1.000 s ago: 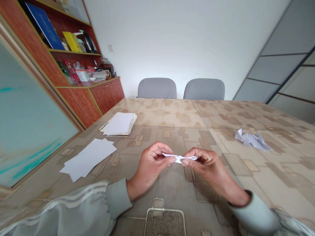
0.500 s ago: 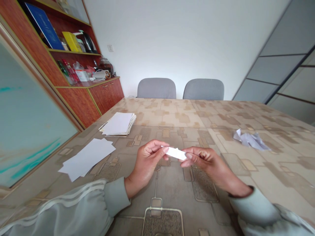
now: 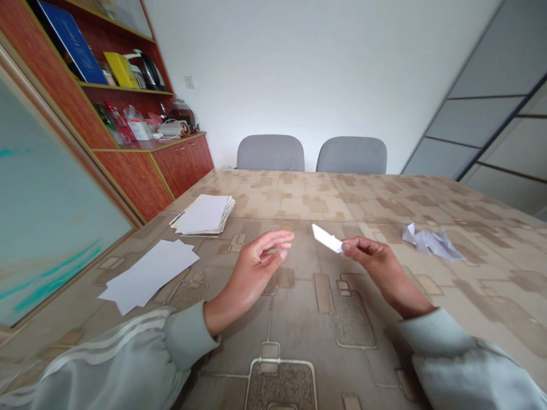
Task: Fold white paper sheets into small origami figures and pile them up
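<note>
My right hand (image 3: 376, 259) pinches a small folded white paper piece (image 3: 327, 238) by one end and holds it above the patterned table (image 3: 299, 307). The paper sticks out to the left of my fingers. My left hand (image 3: 260, 259) hovers palm up a little to the left of the paper, fingers loosely curled and apart, holding nothing. Both arms wear pale grey-green sleeves.
Loose white sheets (image 3: 147, 273) lie at the left, a paper stack (image 3: 204, 215) farther back. Several folded or crumpled paper pieces (image 3: 431, 241) lie at the right. Two grey chairs (image 3: 311, 152) stand at the far edge. A wooden cabinet (image 3: 141, 154) with shelves stands on the left.
My left hand has let go of the folded paper and opened. My right hand has carried the paper up and to the right, away from the left hand.
</note>
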The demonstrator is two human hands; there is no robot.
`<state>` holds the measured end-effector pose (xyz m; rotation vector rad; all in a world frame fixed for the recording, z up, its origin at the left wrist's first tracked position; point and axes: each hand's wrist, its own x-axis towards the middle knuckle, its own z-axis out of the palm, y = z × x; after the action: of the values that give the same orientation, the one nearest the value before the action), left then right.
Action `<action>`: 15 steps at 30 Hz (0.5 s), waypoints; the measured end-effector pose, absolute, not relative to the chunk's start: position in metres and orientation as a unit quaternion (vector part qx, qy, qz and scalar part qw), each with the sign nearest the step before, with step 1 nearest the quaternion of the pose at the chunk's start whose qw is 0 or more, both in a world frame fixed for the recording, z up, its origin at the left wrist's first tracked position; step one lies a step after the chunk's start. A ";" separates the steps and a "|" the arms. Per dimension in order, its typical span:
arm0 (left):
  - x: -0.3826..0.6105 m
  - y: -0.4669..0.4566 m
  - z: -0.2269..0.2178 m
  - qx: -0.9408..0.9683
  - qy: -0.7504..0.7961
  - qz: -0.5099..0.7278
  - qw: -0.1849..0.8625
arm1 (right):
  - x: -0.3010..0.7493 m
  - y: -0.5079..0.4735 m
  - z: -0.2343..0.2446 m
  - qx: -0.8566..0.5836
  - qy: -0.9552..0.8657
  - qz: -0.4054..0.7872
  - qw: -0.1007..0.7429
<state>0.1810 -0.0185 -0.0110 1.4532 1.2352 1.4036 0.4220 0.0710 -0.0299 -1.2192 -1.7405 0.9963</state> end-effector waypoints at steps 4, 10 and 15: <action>0.148 -0.010 0.020 0.626 0.524 0.504 0.282 | 0.466 0.105 -0.033 -0.622 -0.627 0.234 0.407; 0.059 0.007 0.039 0.691 0.648 0.312 0.073 | 0.518 0.124 -0.032 -0.772 -0.546 0.065 0.319; -0.004 0.010 0.014 0.719 0.679 0.148 0.028 | 0.529 0.126 -0.034 -0.835 -0.488 0.012 0.254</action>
<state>-0.0039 0.0095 0.0139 2.2192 2.0950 0.4567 0.5287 0.1264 -0.0343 -2.2685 -1.3245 0.0338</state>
